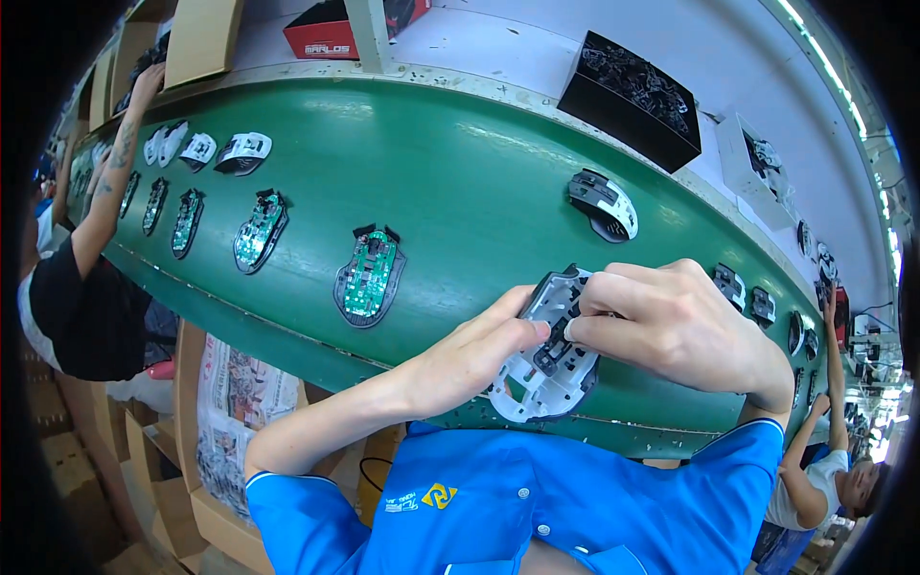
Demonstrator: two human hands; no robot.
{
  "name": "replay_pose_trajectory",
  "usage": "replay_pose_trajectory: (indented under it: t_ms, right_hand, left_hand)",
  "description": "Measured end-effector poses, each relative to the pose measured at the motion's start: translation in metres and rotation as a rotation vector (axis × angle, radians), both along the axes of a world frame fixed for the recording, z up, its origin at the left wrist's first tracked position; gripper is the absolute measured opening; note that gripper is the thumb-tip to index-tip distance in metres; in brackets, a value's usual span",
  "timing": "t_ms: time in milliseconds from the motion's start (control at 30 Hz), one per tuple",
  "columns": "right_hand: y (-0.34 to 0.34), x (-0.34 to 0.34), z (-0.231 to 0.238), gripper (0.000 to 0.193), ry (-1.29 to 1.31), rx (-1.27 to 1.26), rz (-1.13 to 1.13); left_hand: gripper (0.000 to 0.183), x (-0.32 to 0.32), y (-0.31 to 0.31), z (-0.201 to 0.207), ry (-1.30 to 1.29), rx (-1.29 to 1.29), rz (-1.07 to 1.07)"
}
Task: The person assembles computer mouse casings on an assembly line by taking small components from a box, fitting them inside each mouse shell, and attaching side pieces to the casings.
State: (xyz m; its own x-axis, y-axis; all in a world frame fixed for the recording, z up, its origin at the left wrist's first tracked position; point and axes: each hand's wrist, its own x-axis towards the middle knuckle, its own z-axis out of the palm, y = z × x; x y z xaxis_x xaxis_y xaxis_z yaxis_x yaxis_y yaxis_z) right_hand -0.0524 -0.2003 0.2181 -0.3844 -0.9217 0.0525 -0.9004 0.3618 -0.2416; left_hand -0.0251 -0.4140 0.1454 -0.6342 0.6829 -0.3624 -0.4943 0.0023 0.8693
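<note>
In front of my chest, over the near edge of the green bench, a white and black computer mouse shell (529, 391) is held with its hollow inside facing up. My left hand (474, 356) grips the shell's left side, its thumb pressing near the middle. Bent over the right side is my right hand (661, 311), fingers pinched at a small black part (553, 353) inside the shell. My right fingers hide some of that part, so I cannot tell whether it is seated. Left of my hands lies a mouse base with a green circuit board (370, 278).
More circuit-board bases (261, 232) and white mouse shells (244, 153) line the green bench (431, 163) to the left. A white and black mouse (604, 204) sits beyond my right hand. A black box (632, 101) stands on the back ledge. Co-workers' arms (117, 177) reach in at both sides.
</note>
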Motion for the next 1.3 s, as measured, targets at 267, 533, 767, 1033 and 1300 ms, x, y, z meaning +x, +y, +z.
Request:
replay_pose_trajectory:
  t_ms: [267, 533, 767, 1033, 1300]
  right_hand:
    - [0.001, 0.007, 0.002, 0.014, 0.018, -0.009, 0.016]
    - [-0.007, 0.023, -0.006, 0.012, 0.222, -0.01, 0.018]
    - [-0.01, 0.035, -0.008, 0.028, 0.309, 0.1, -0.025]
    - [-0.007, 0.031, -0.007, 0.016, 0.254, 0.097, -0.09]
    - [0.0, 0.017, -0.012, 0.065, -0.138, -0.257, -0.487]
  left_hand:
    - [0.053, 0.003, 0.003, 0.004, -0.02, 0.05, 0.0]
    - [0.05, 0.001, 0.001, 0.02, -0.04, -0.009, -0.026]
    - [0.052, 0.003, 0.003, 0.006, 0.04, 0.053, -0.004]
    - [0.053, 0.002, 0.005, 0.009, 0.07, 0.026, 0.011]
    - [0.042, 0.006, 0.009, 0.002, 0.318, -0.073, 0.188]
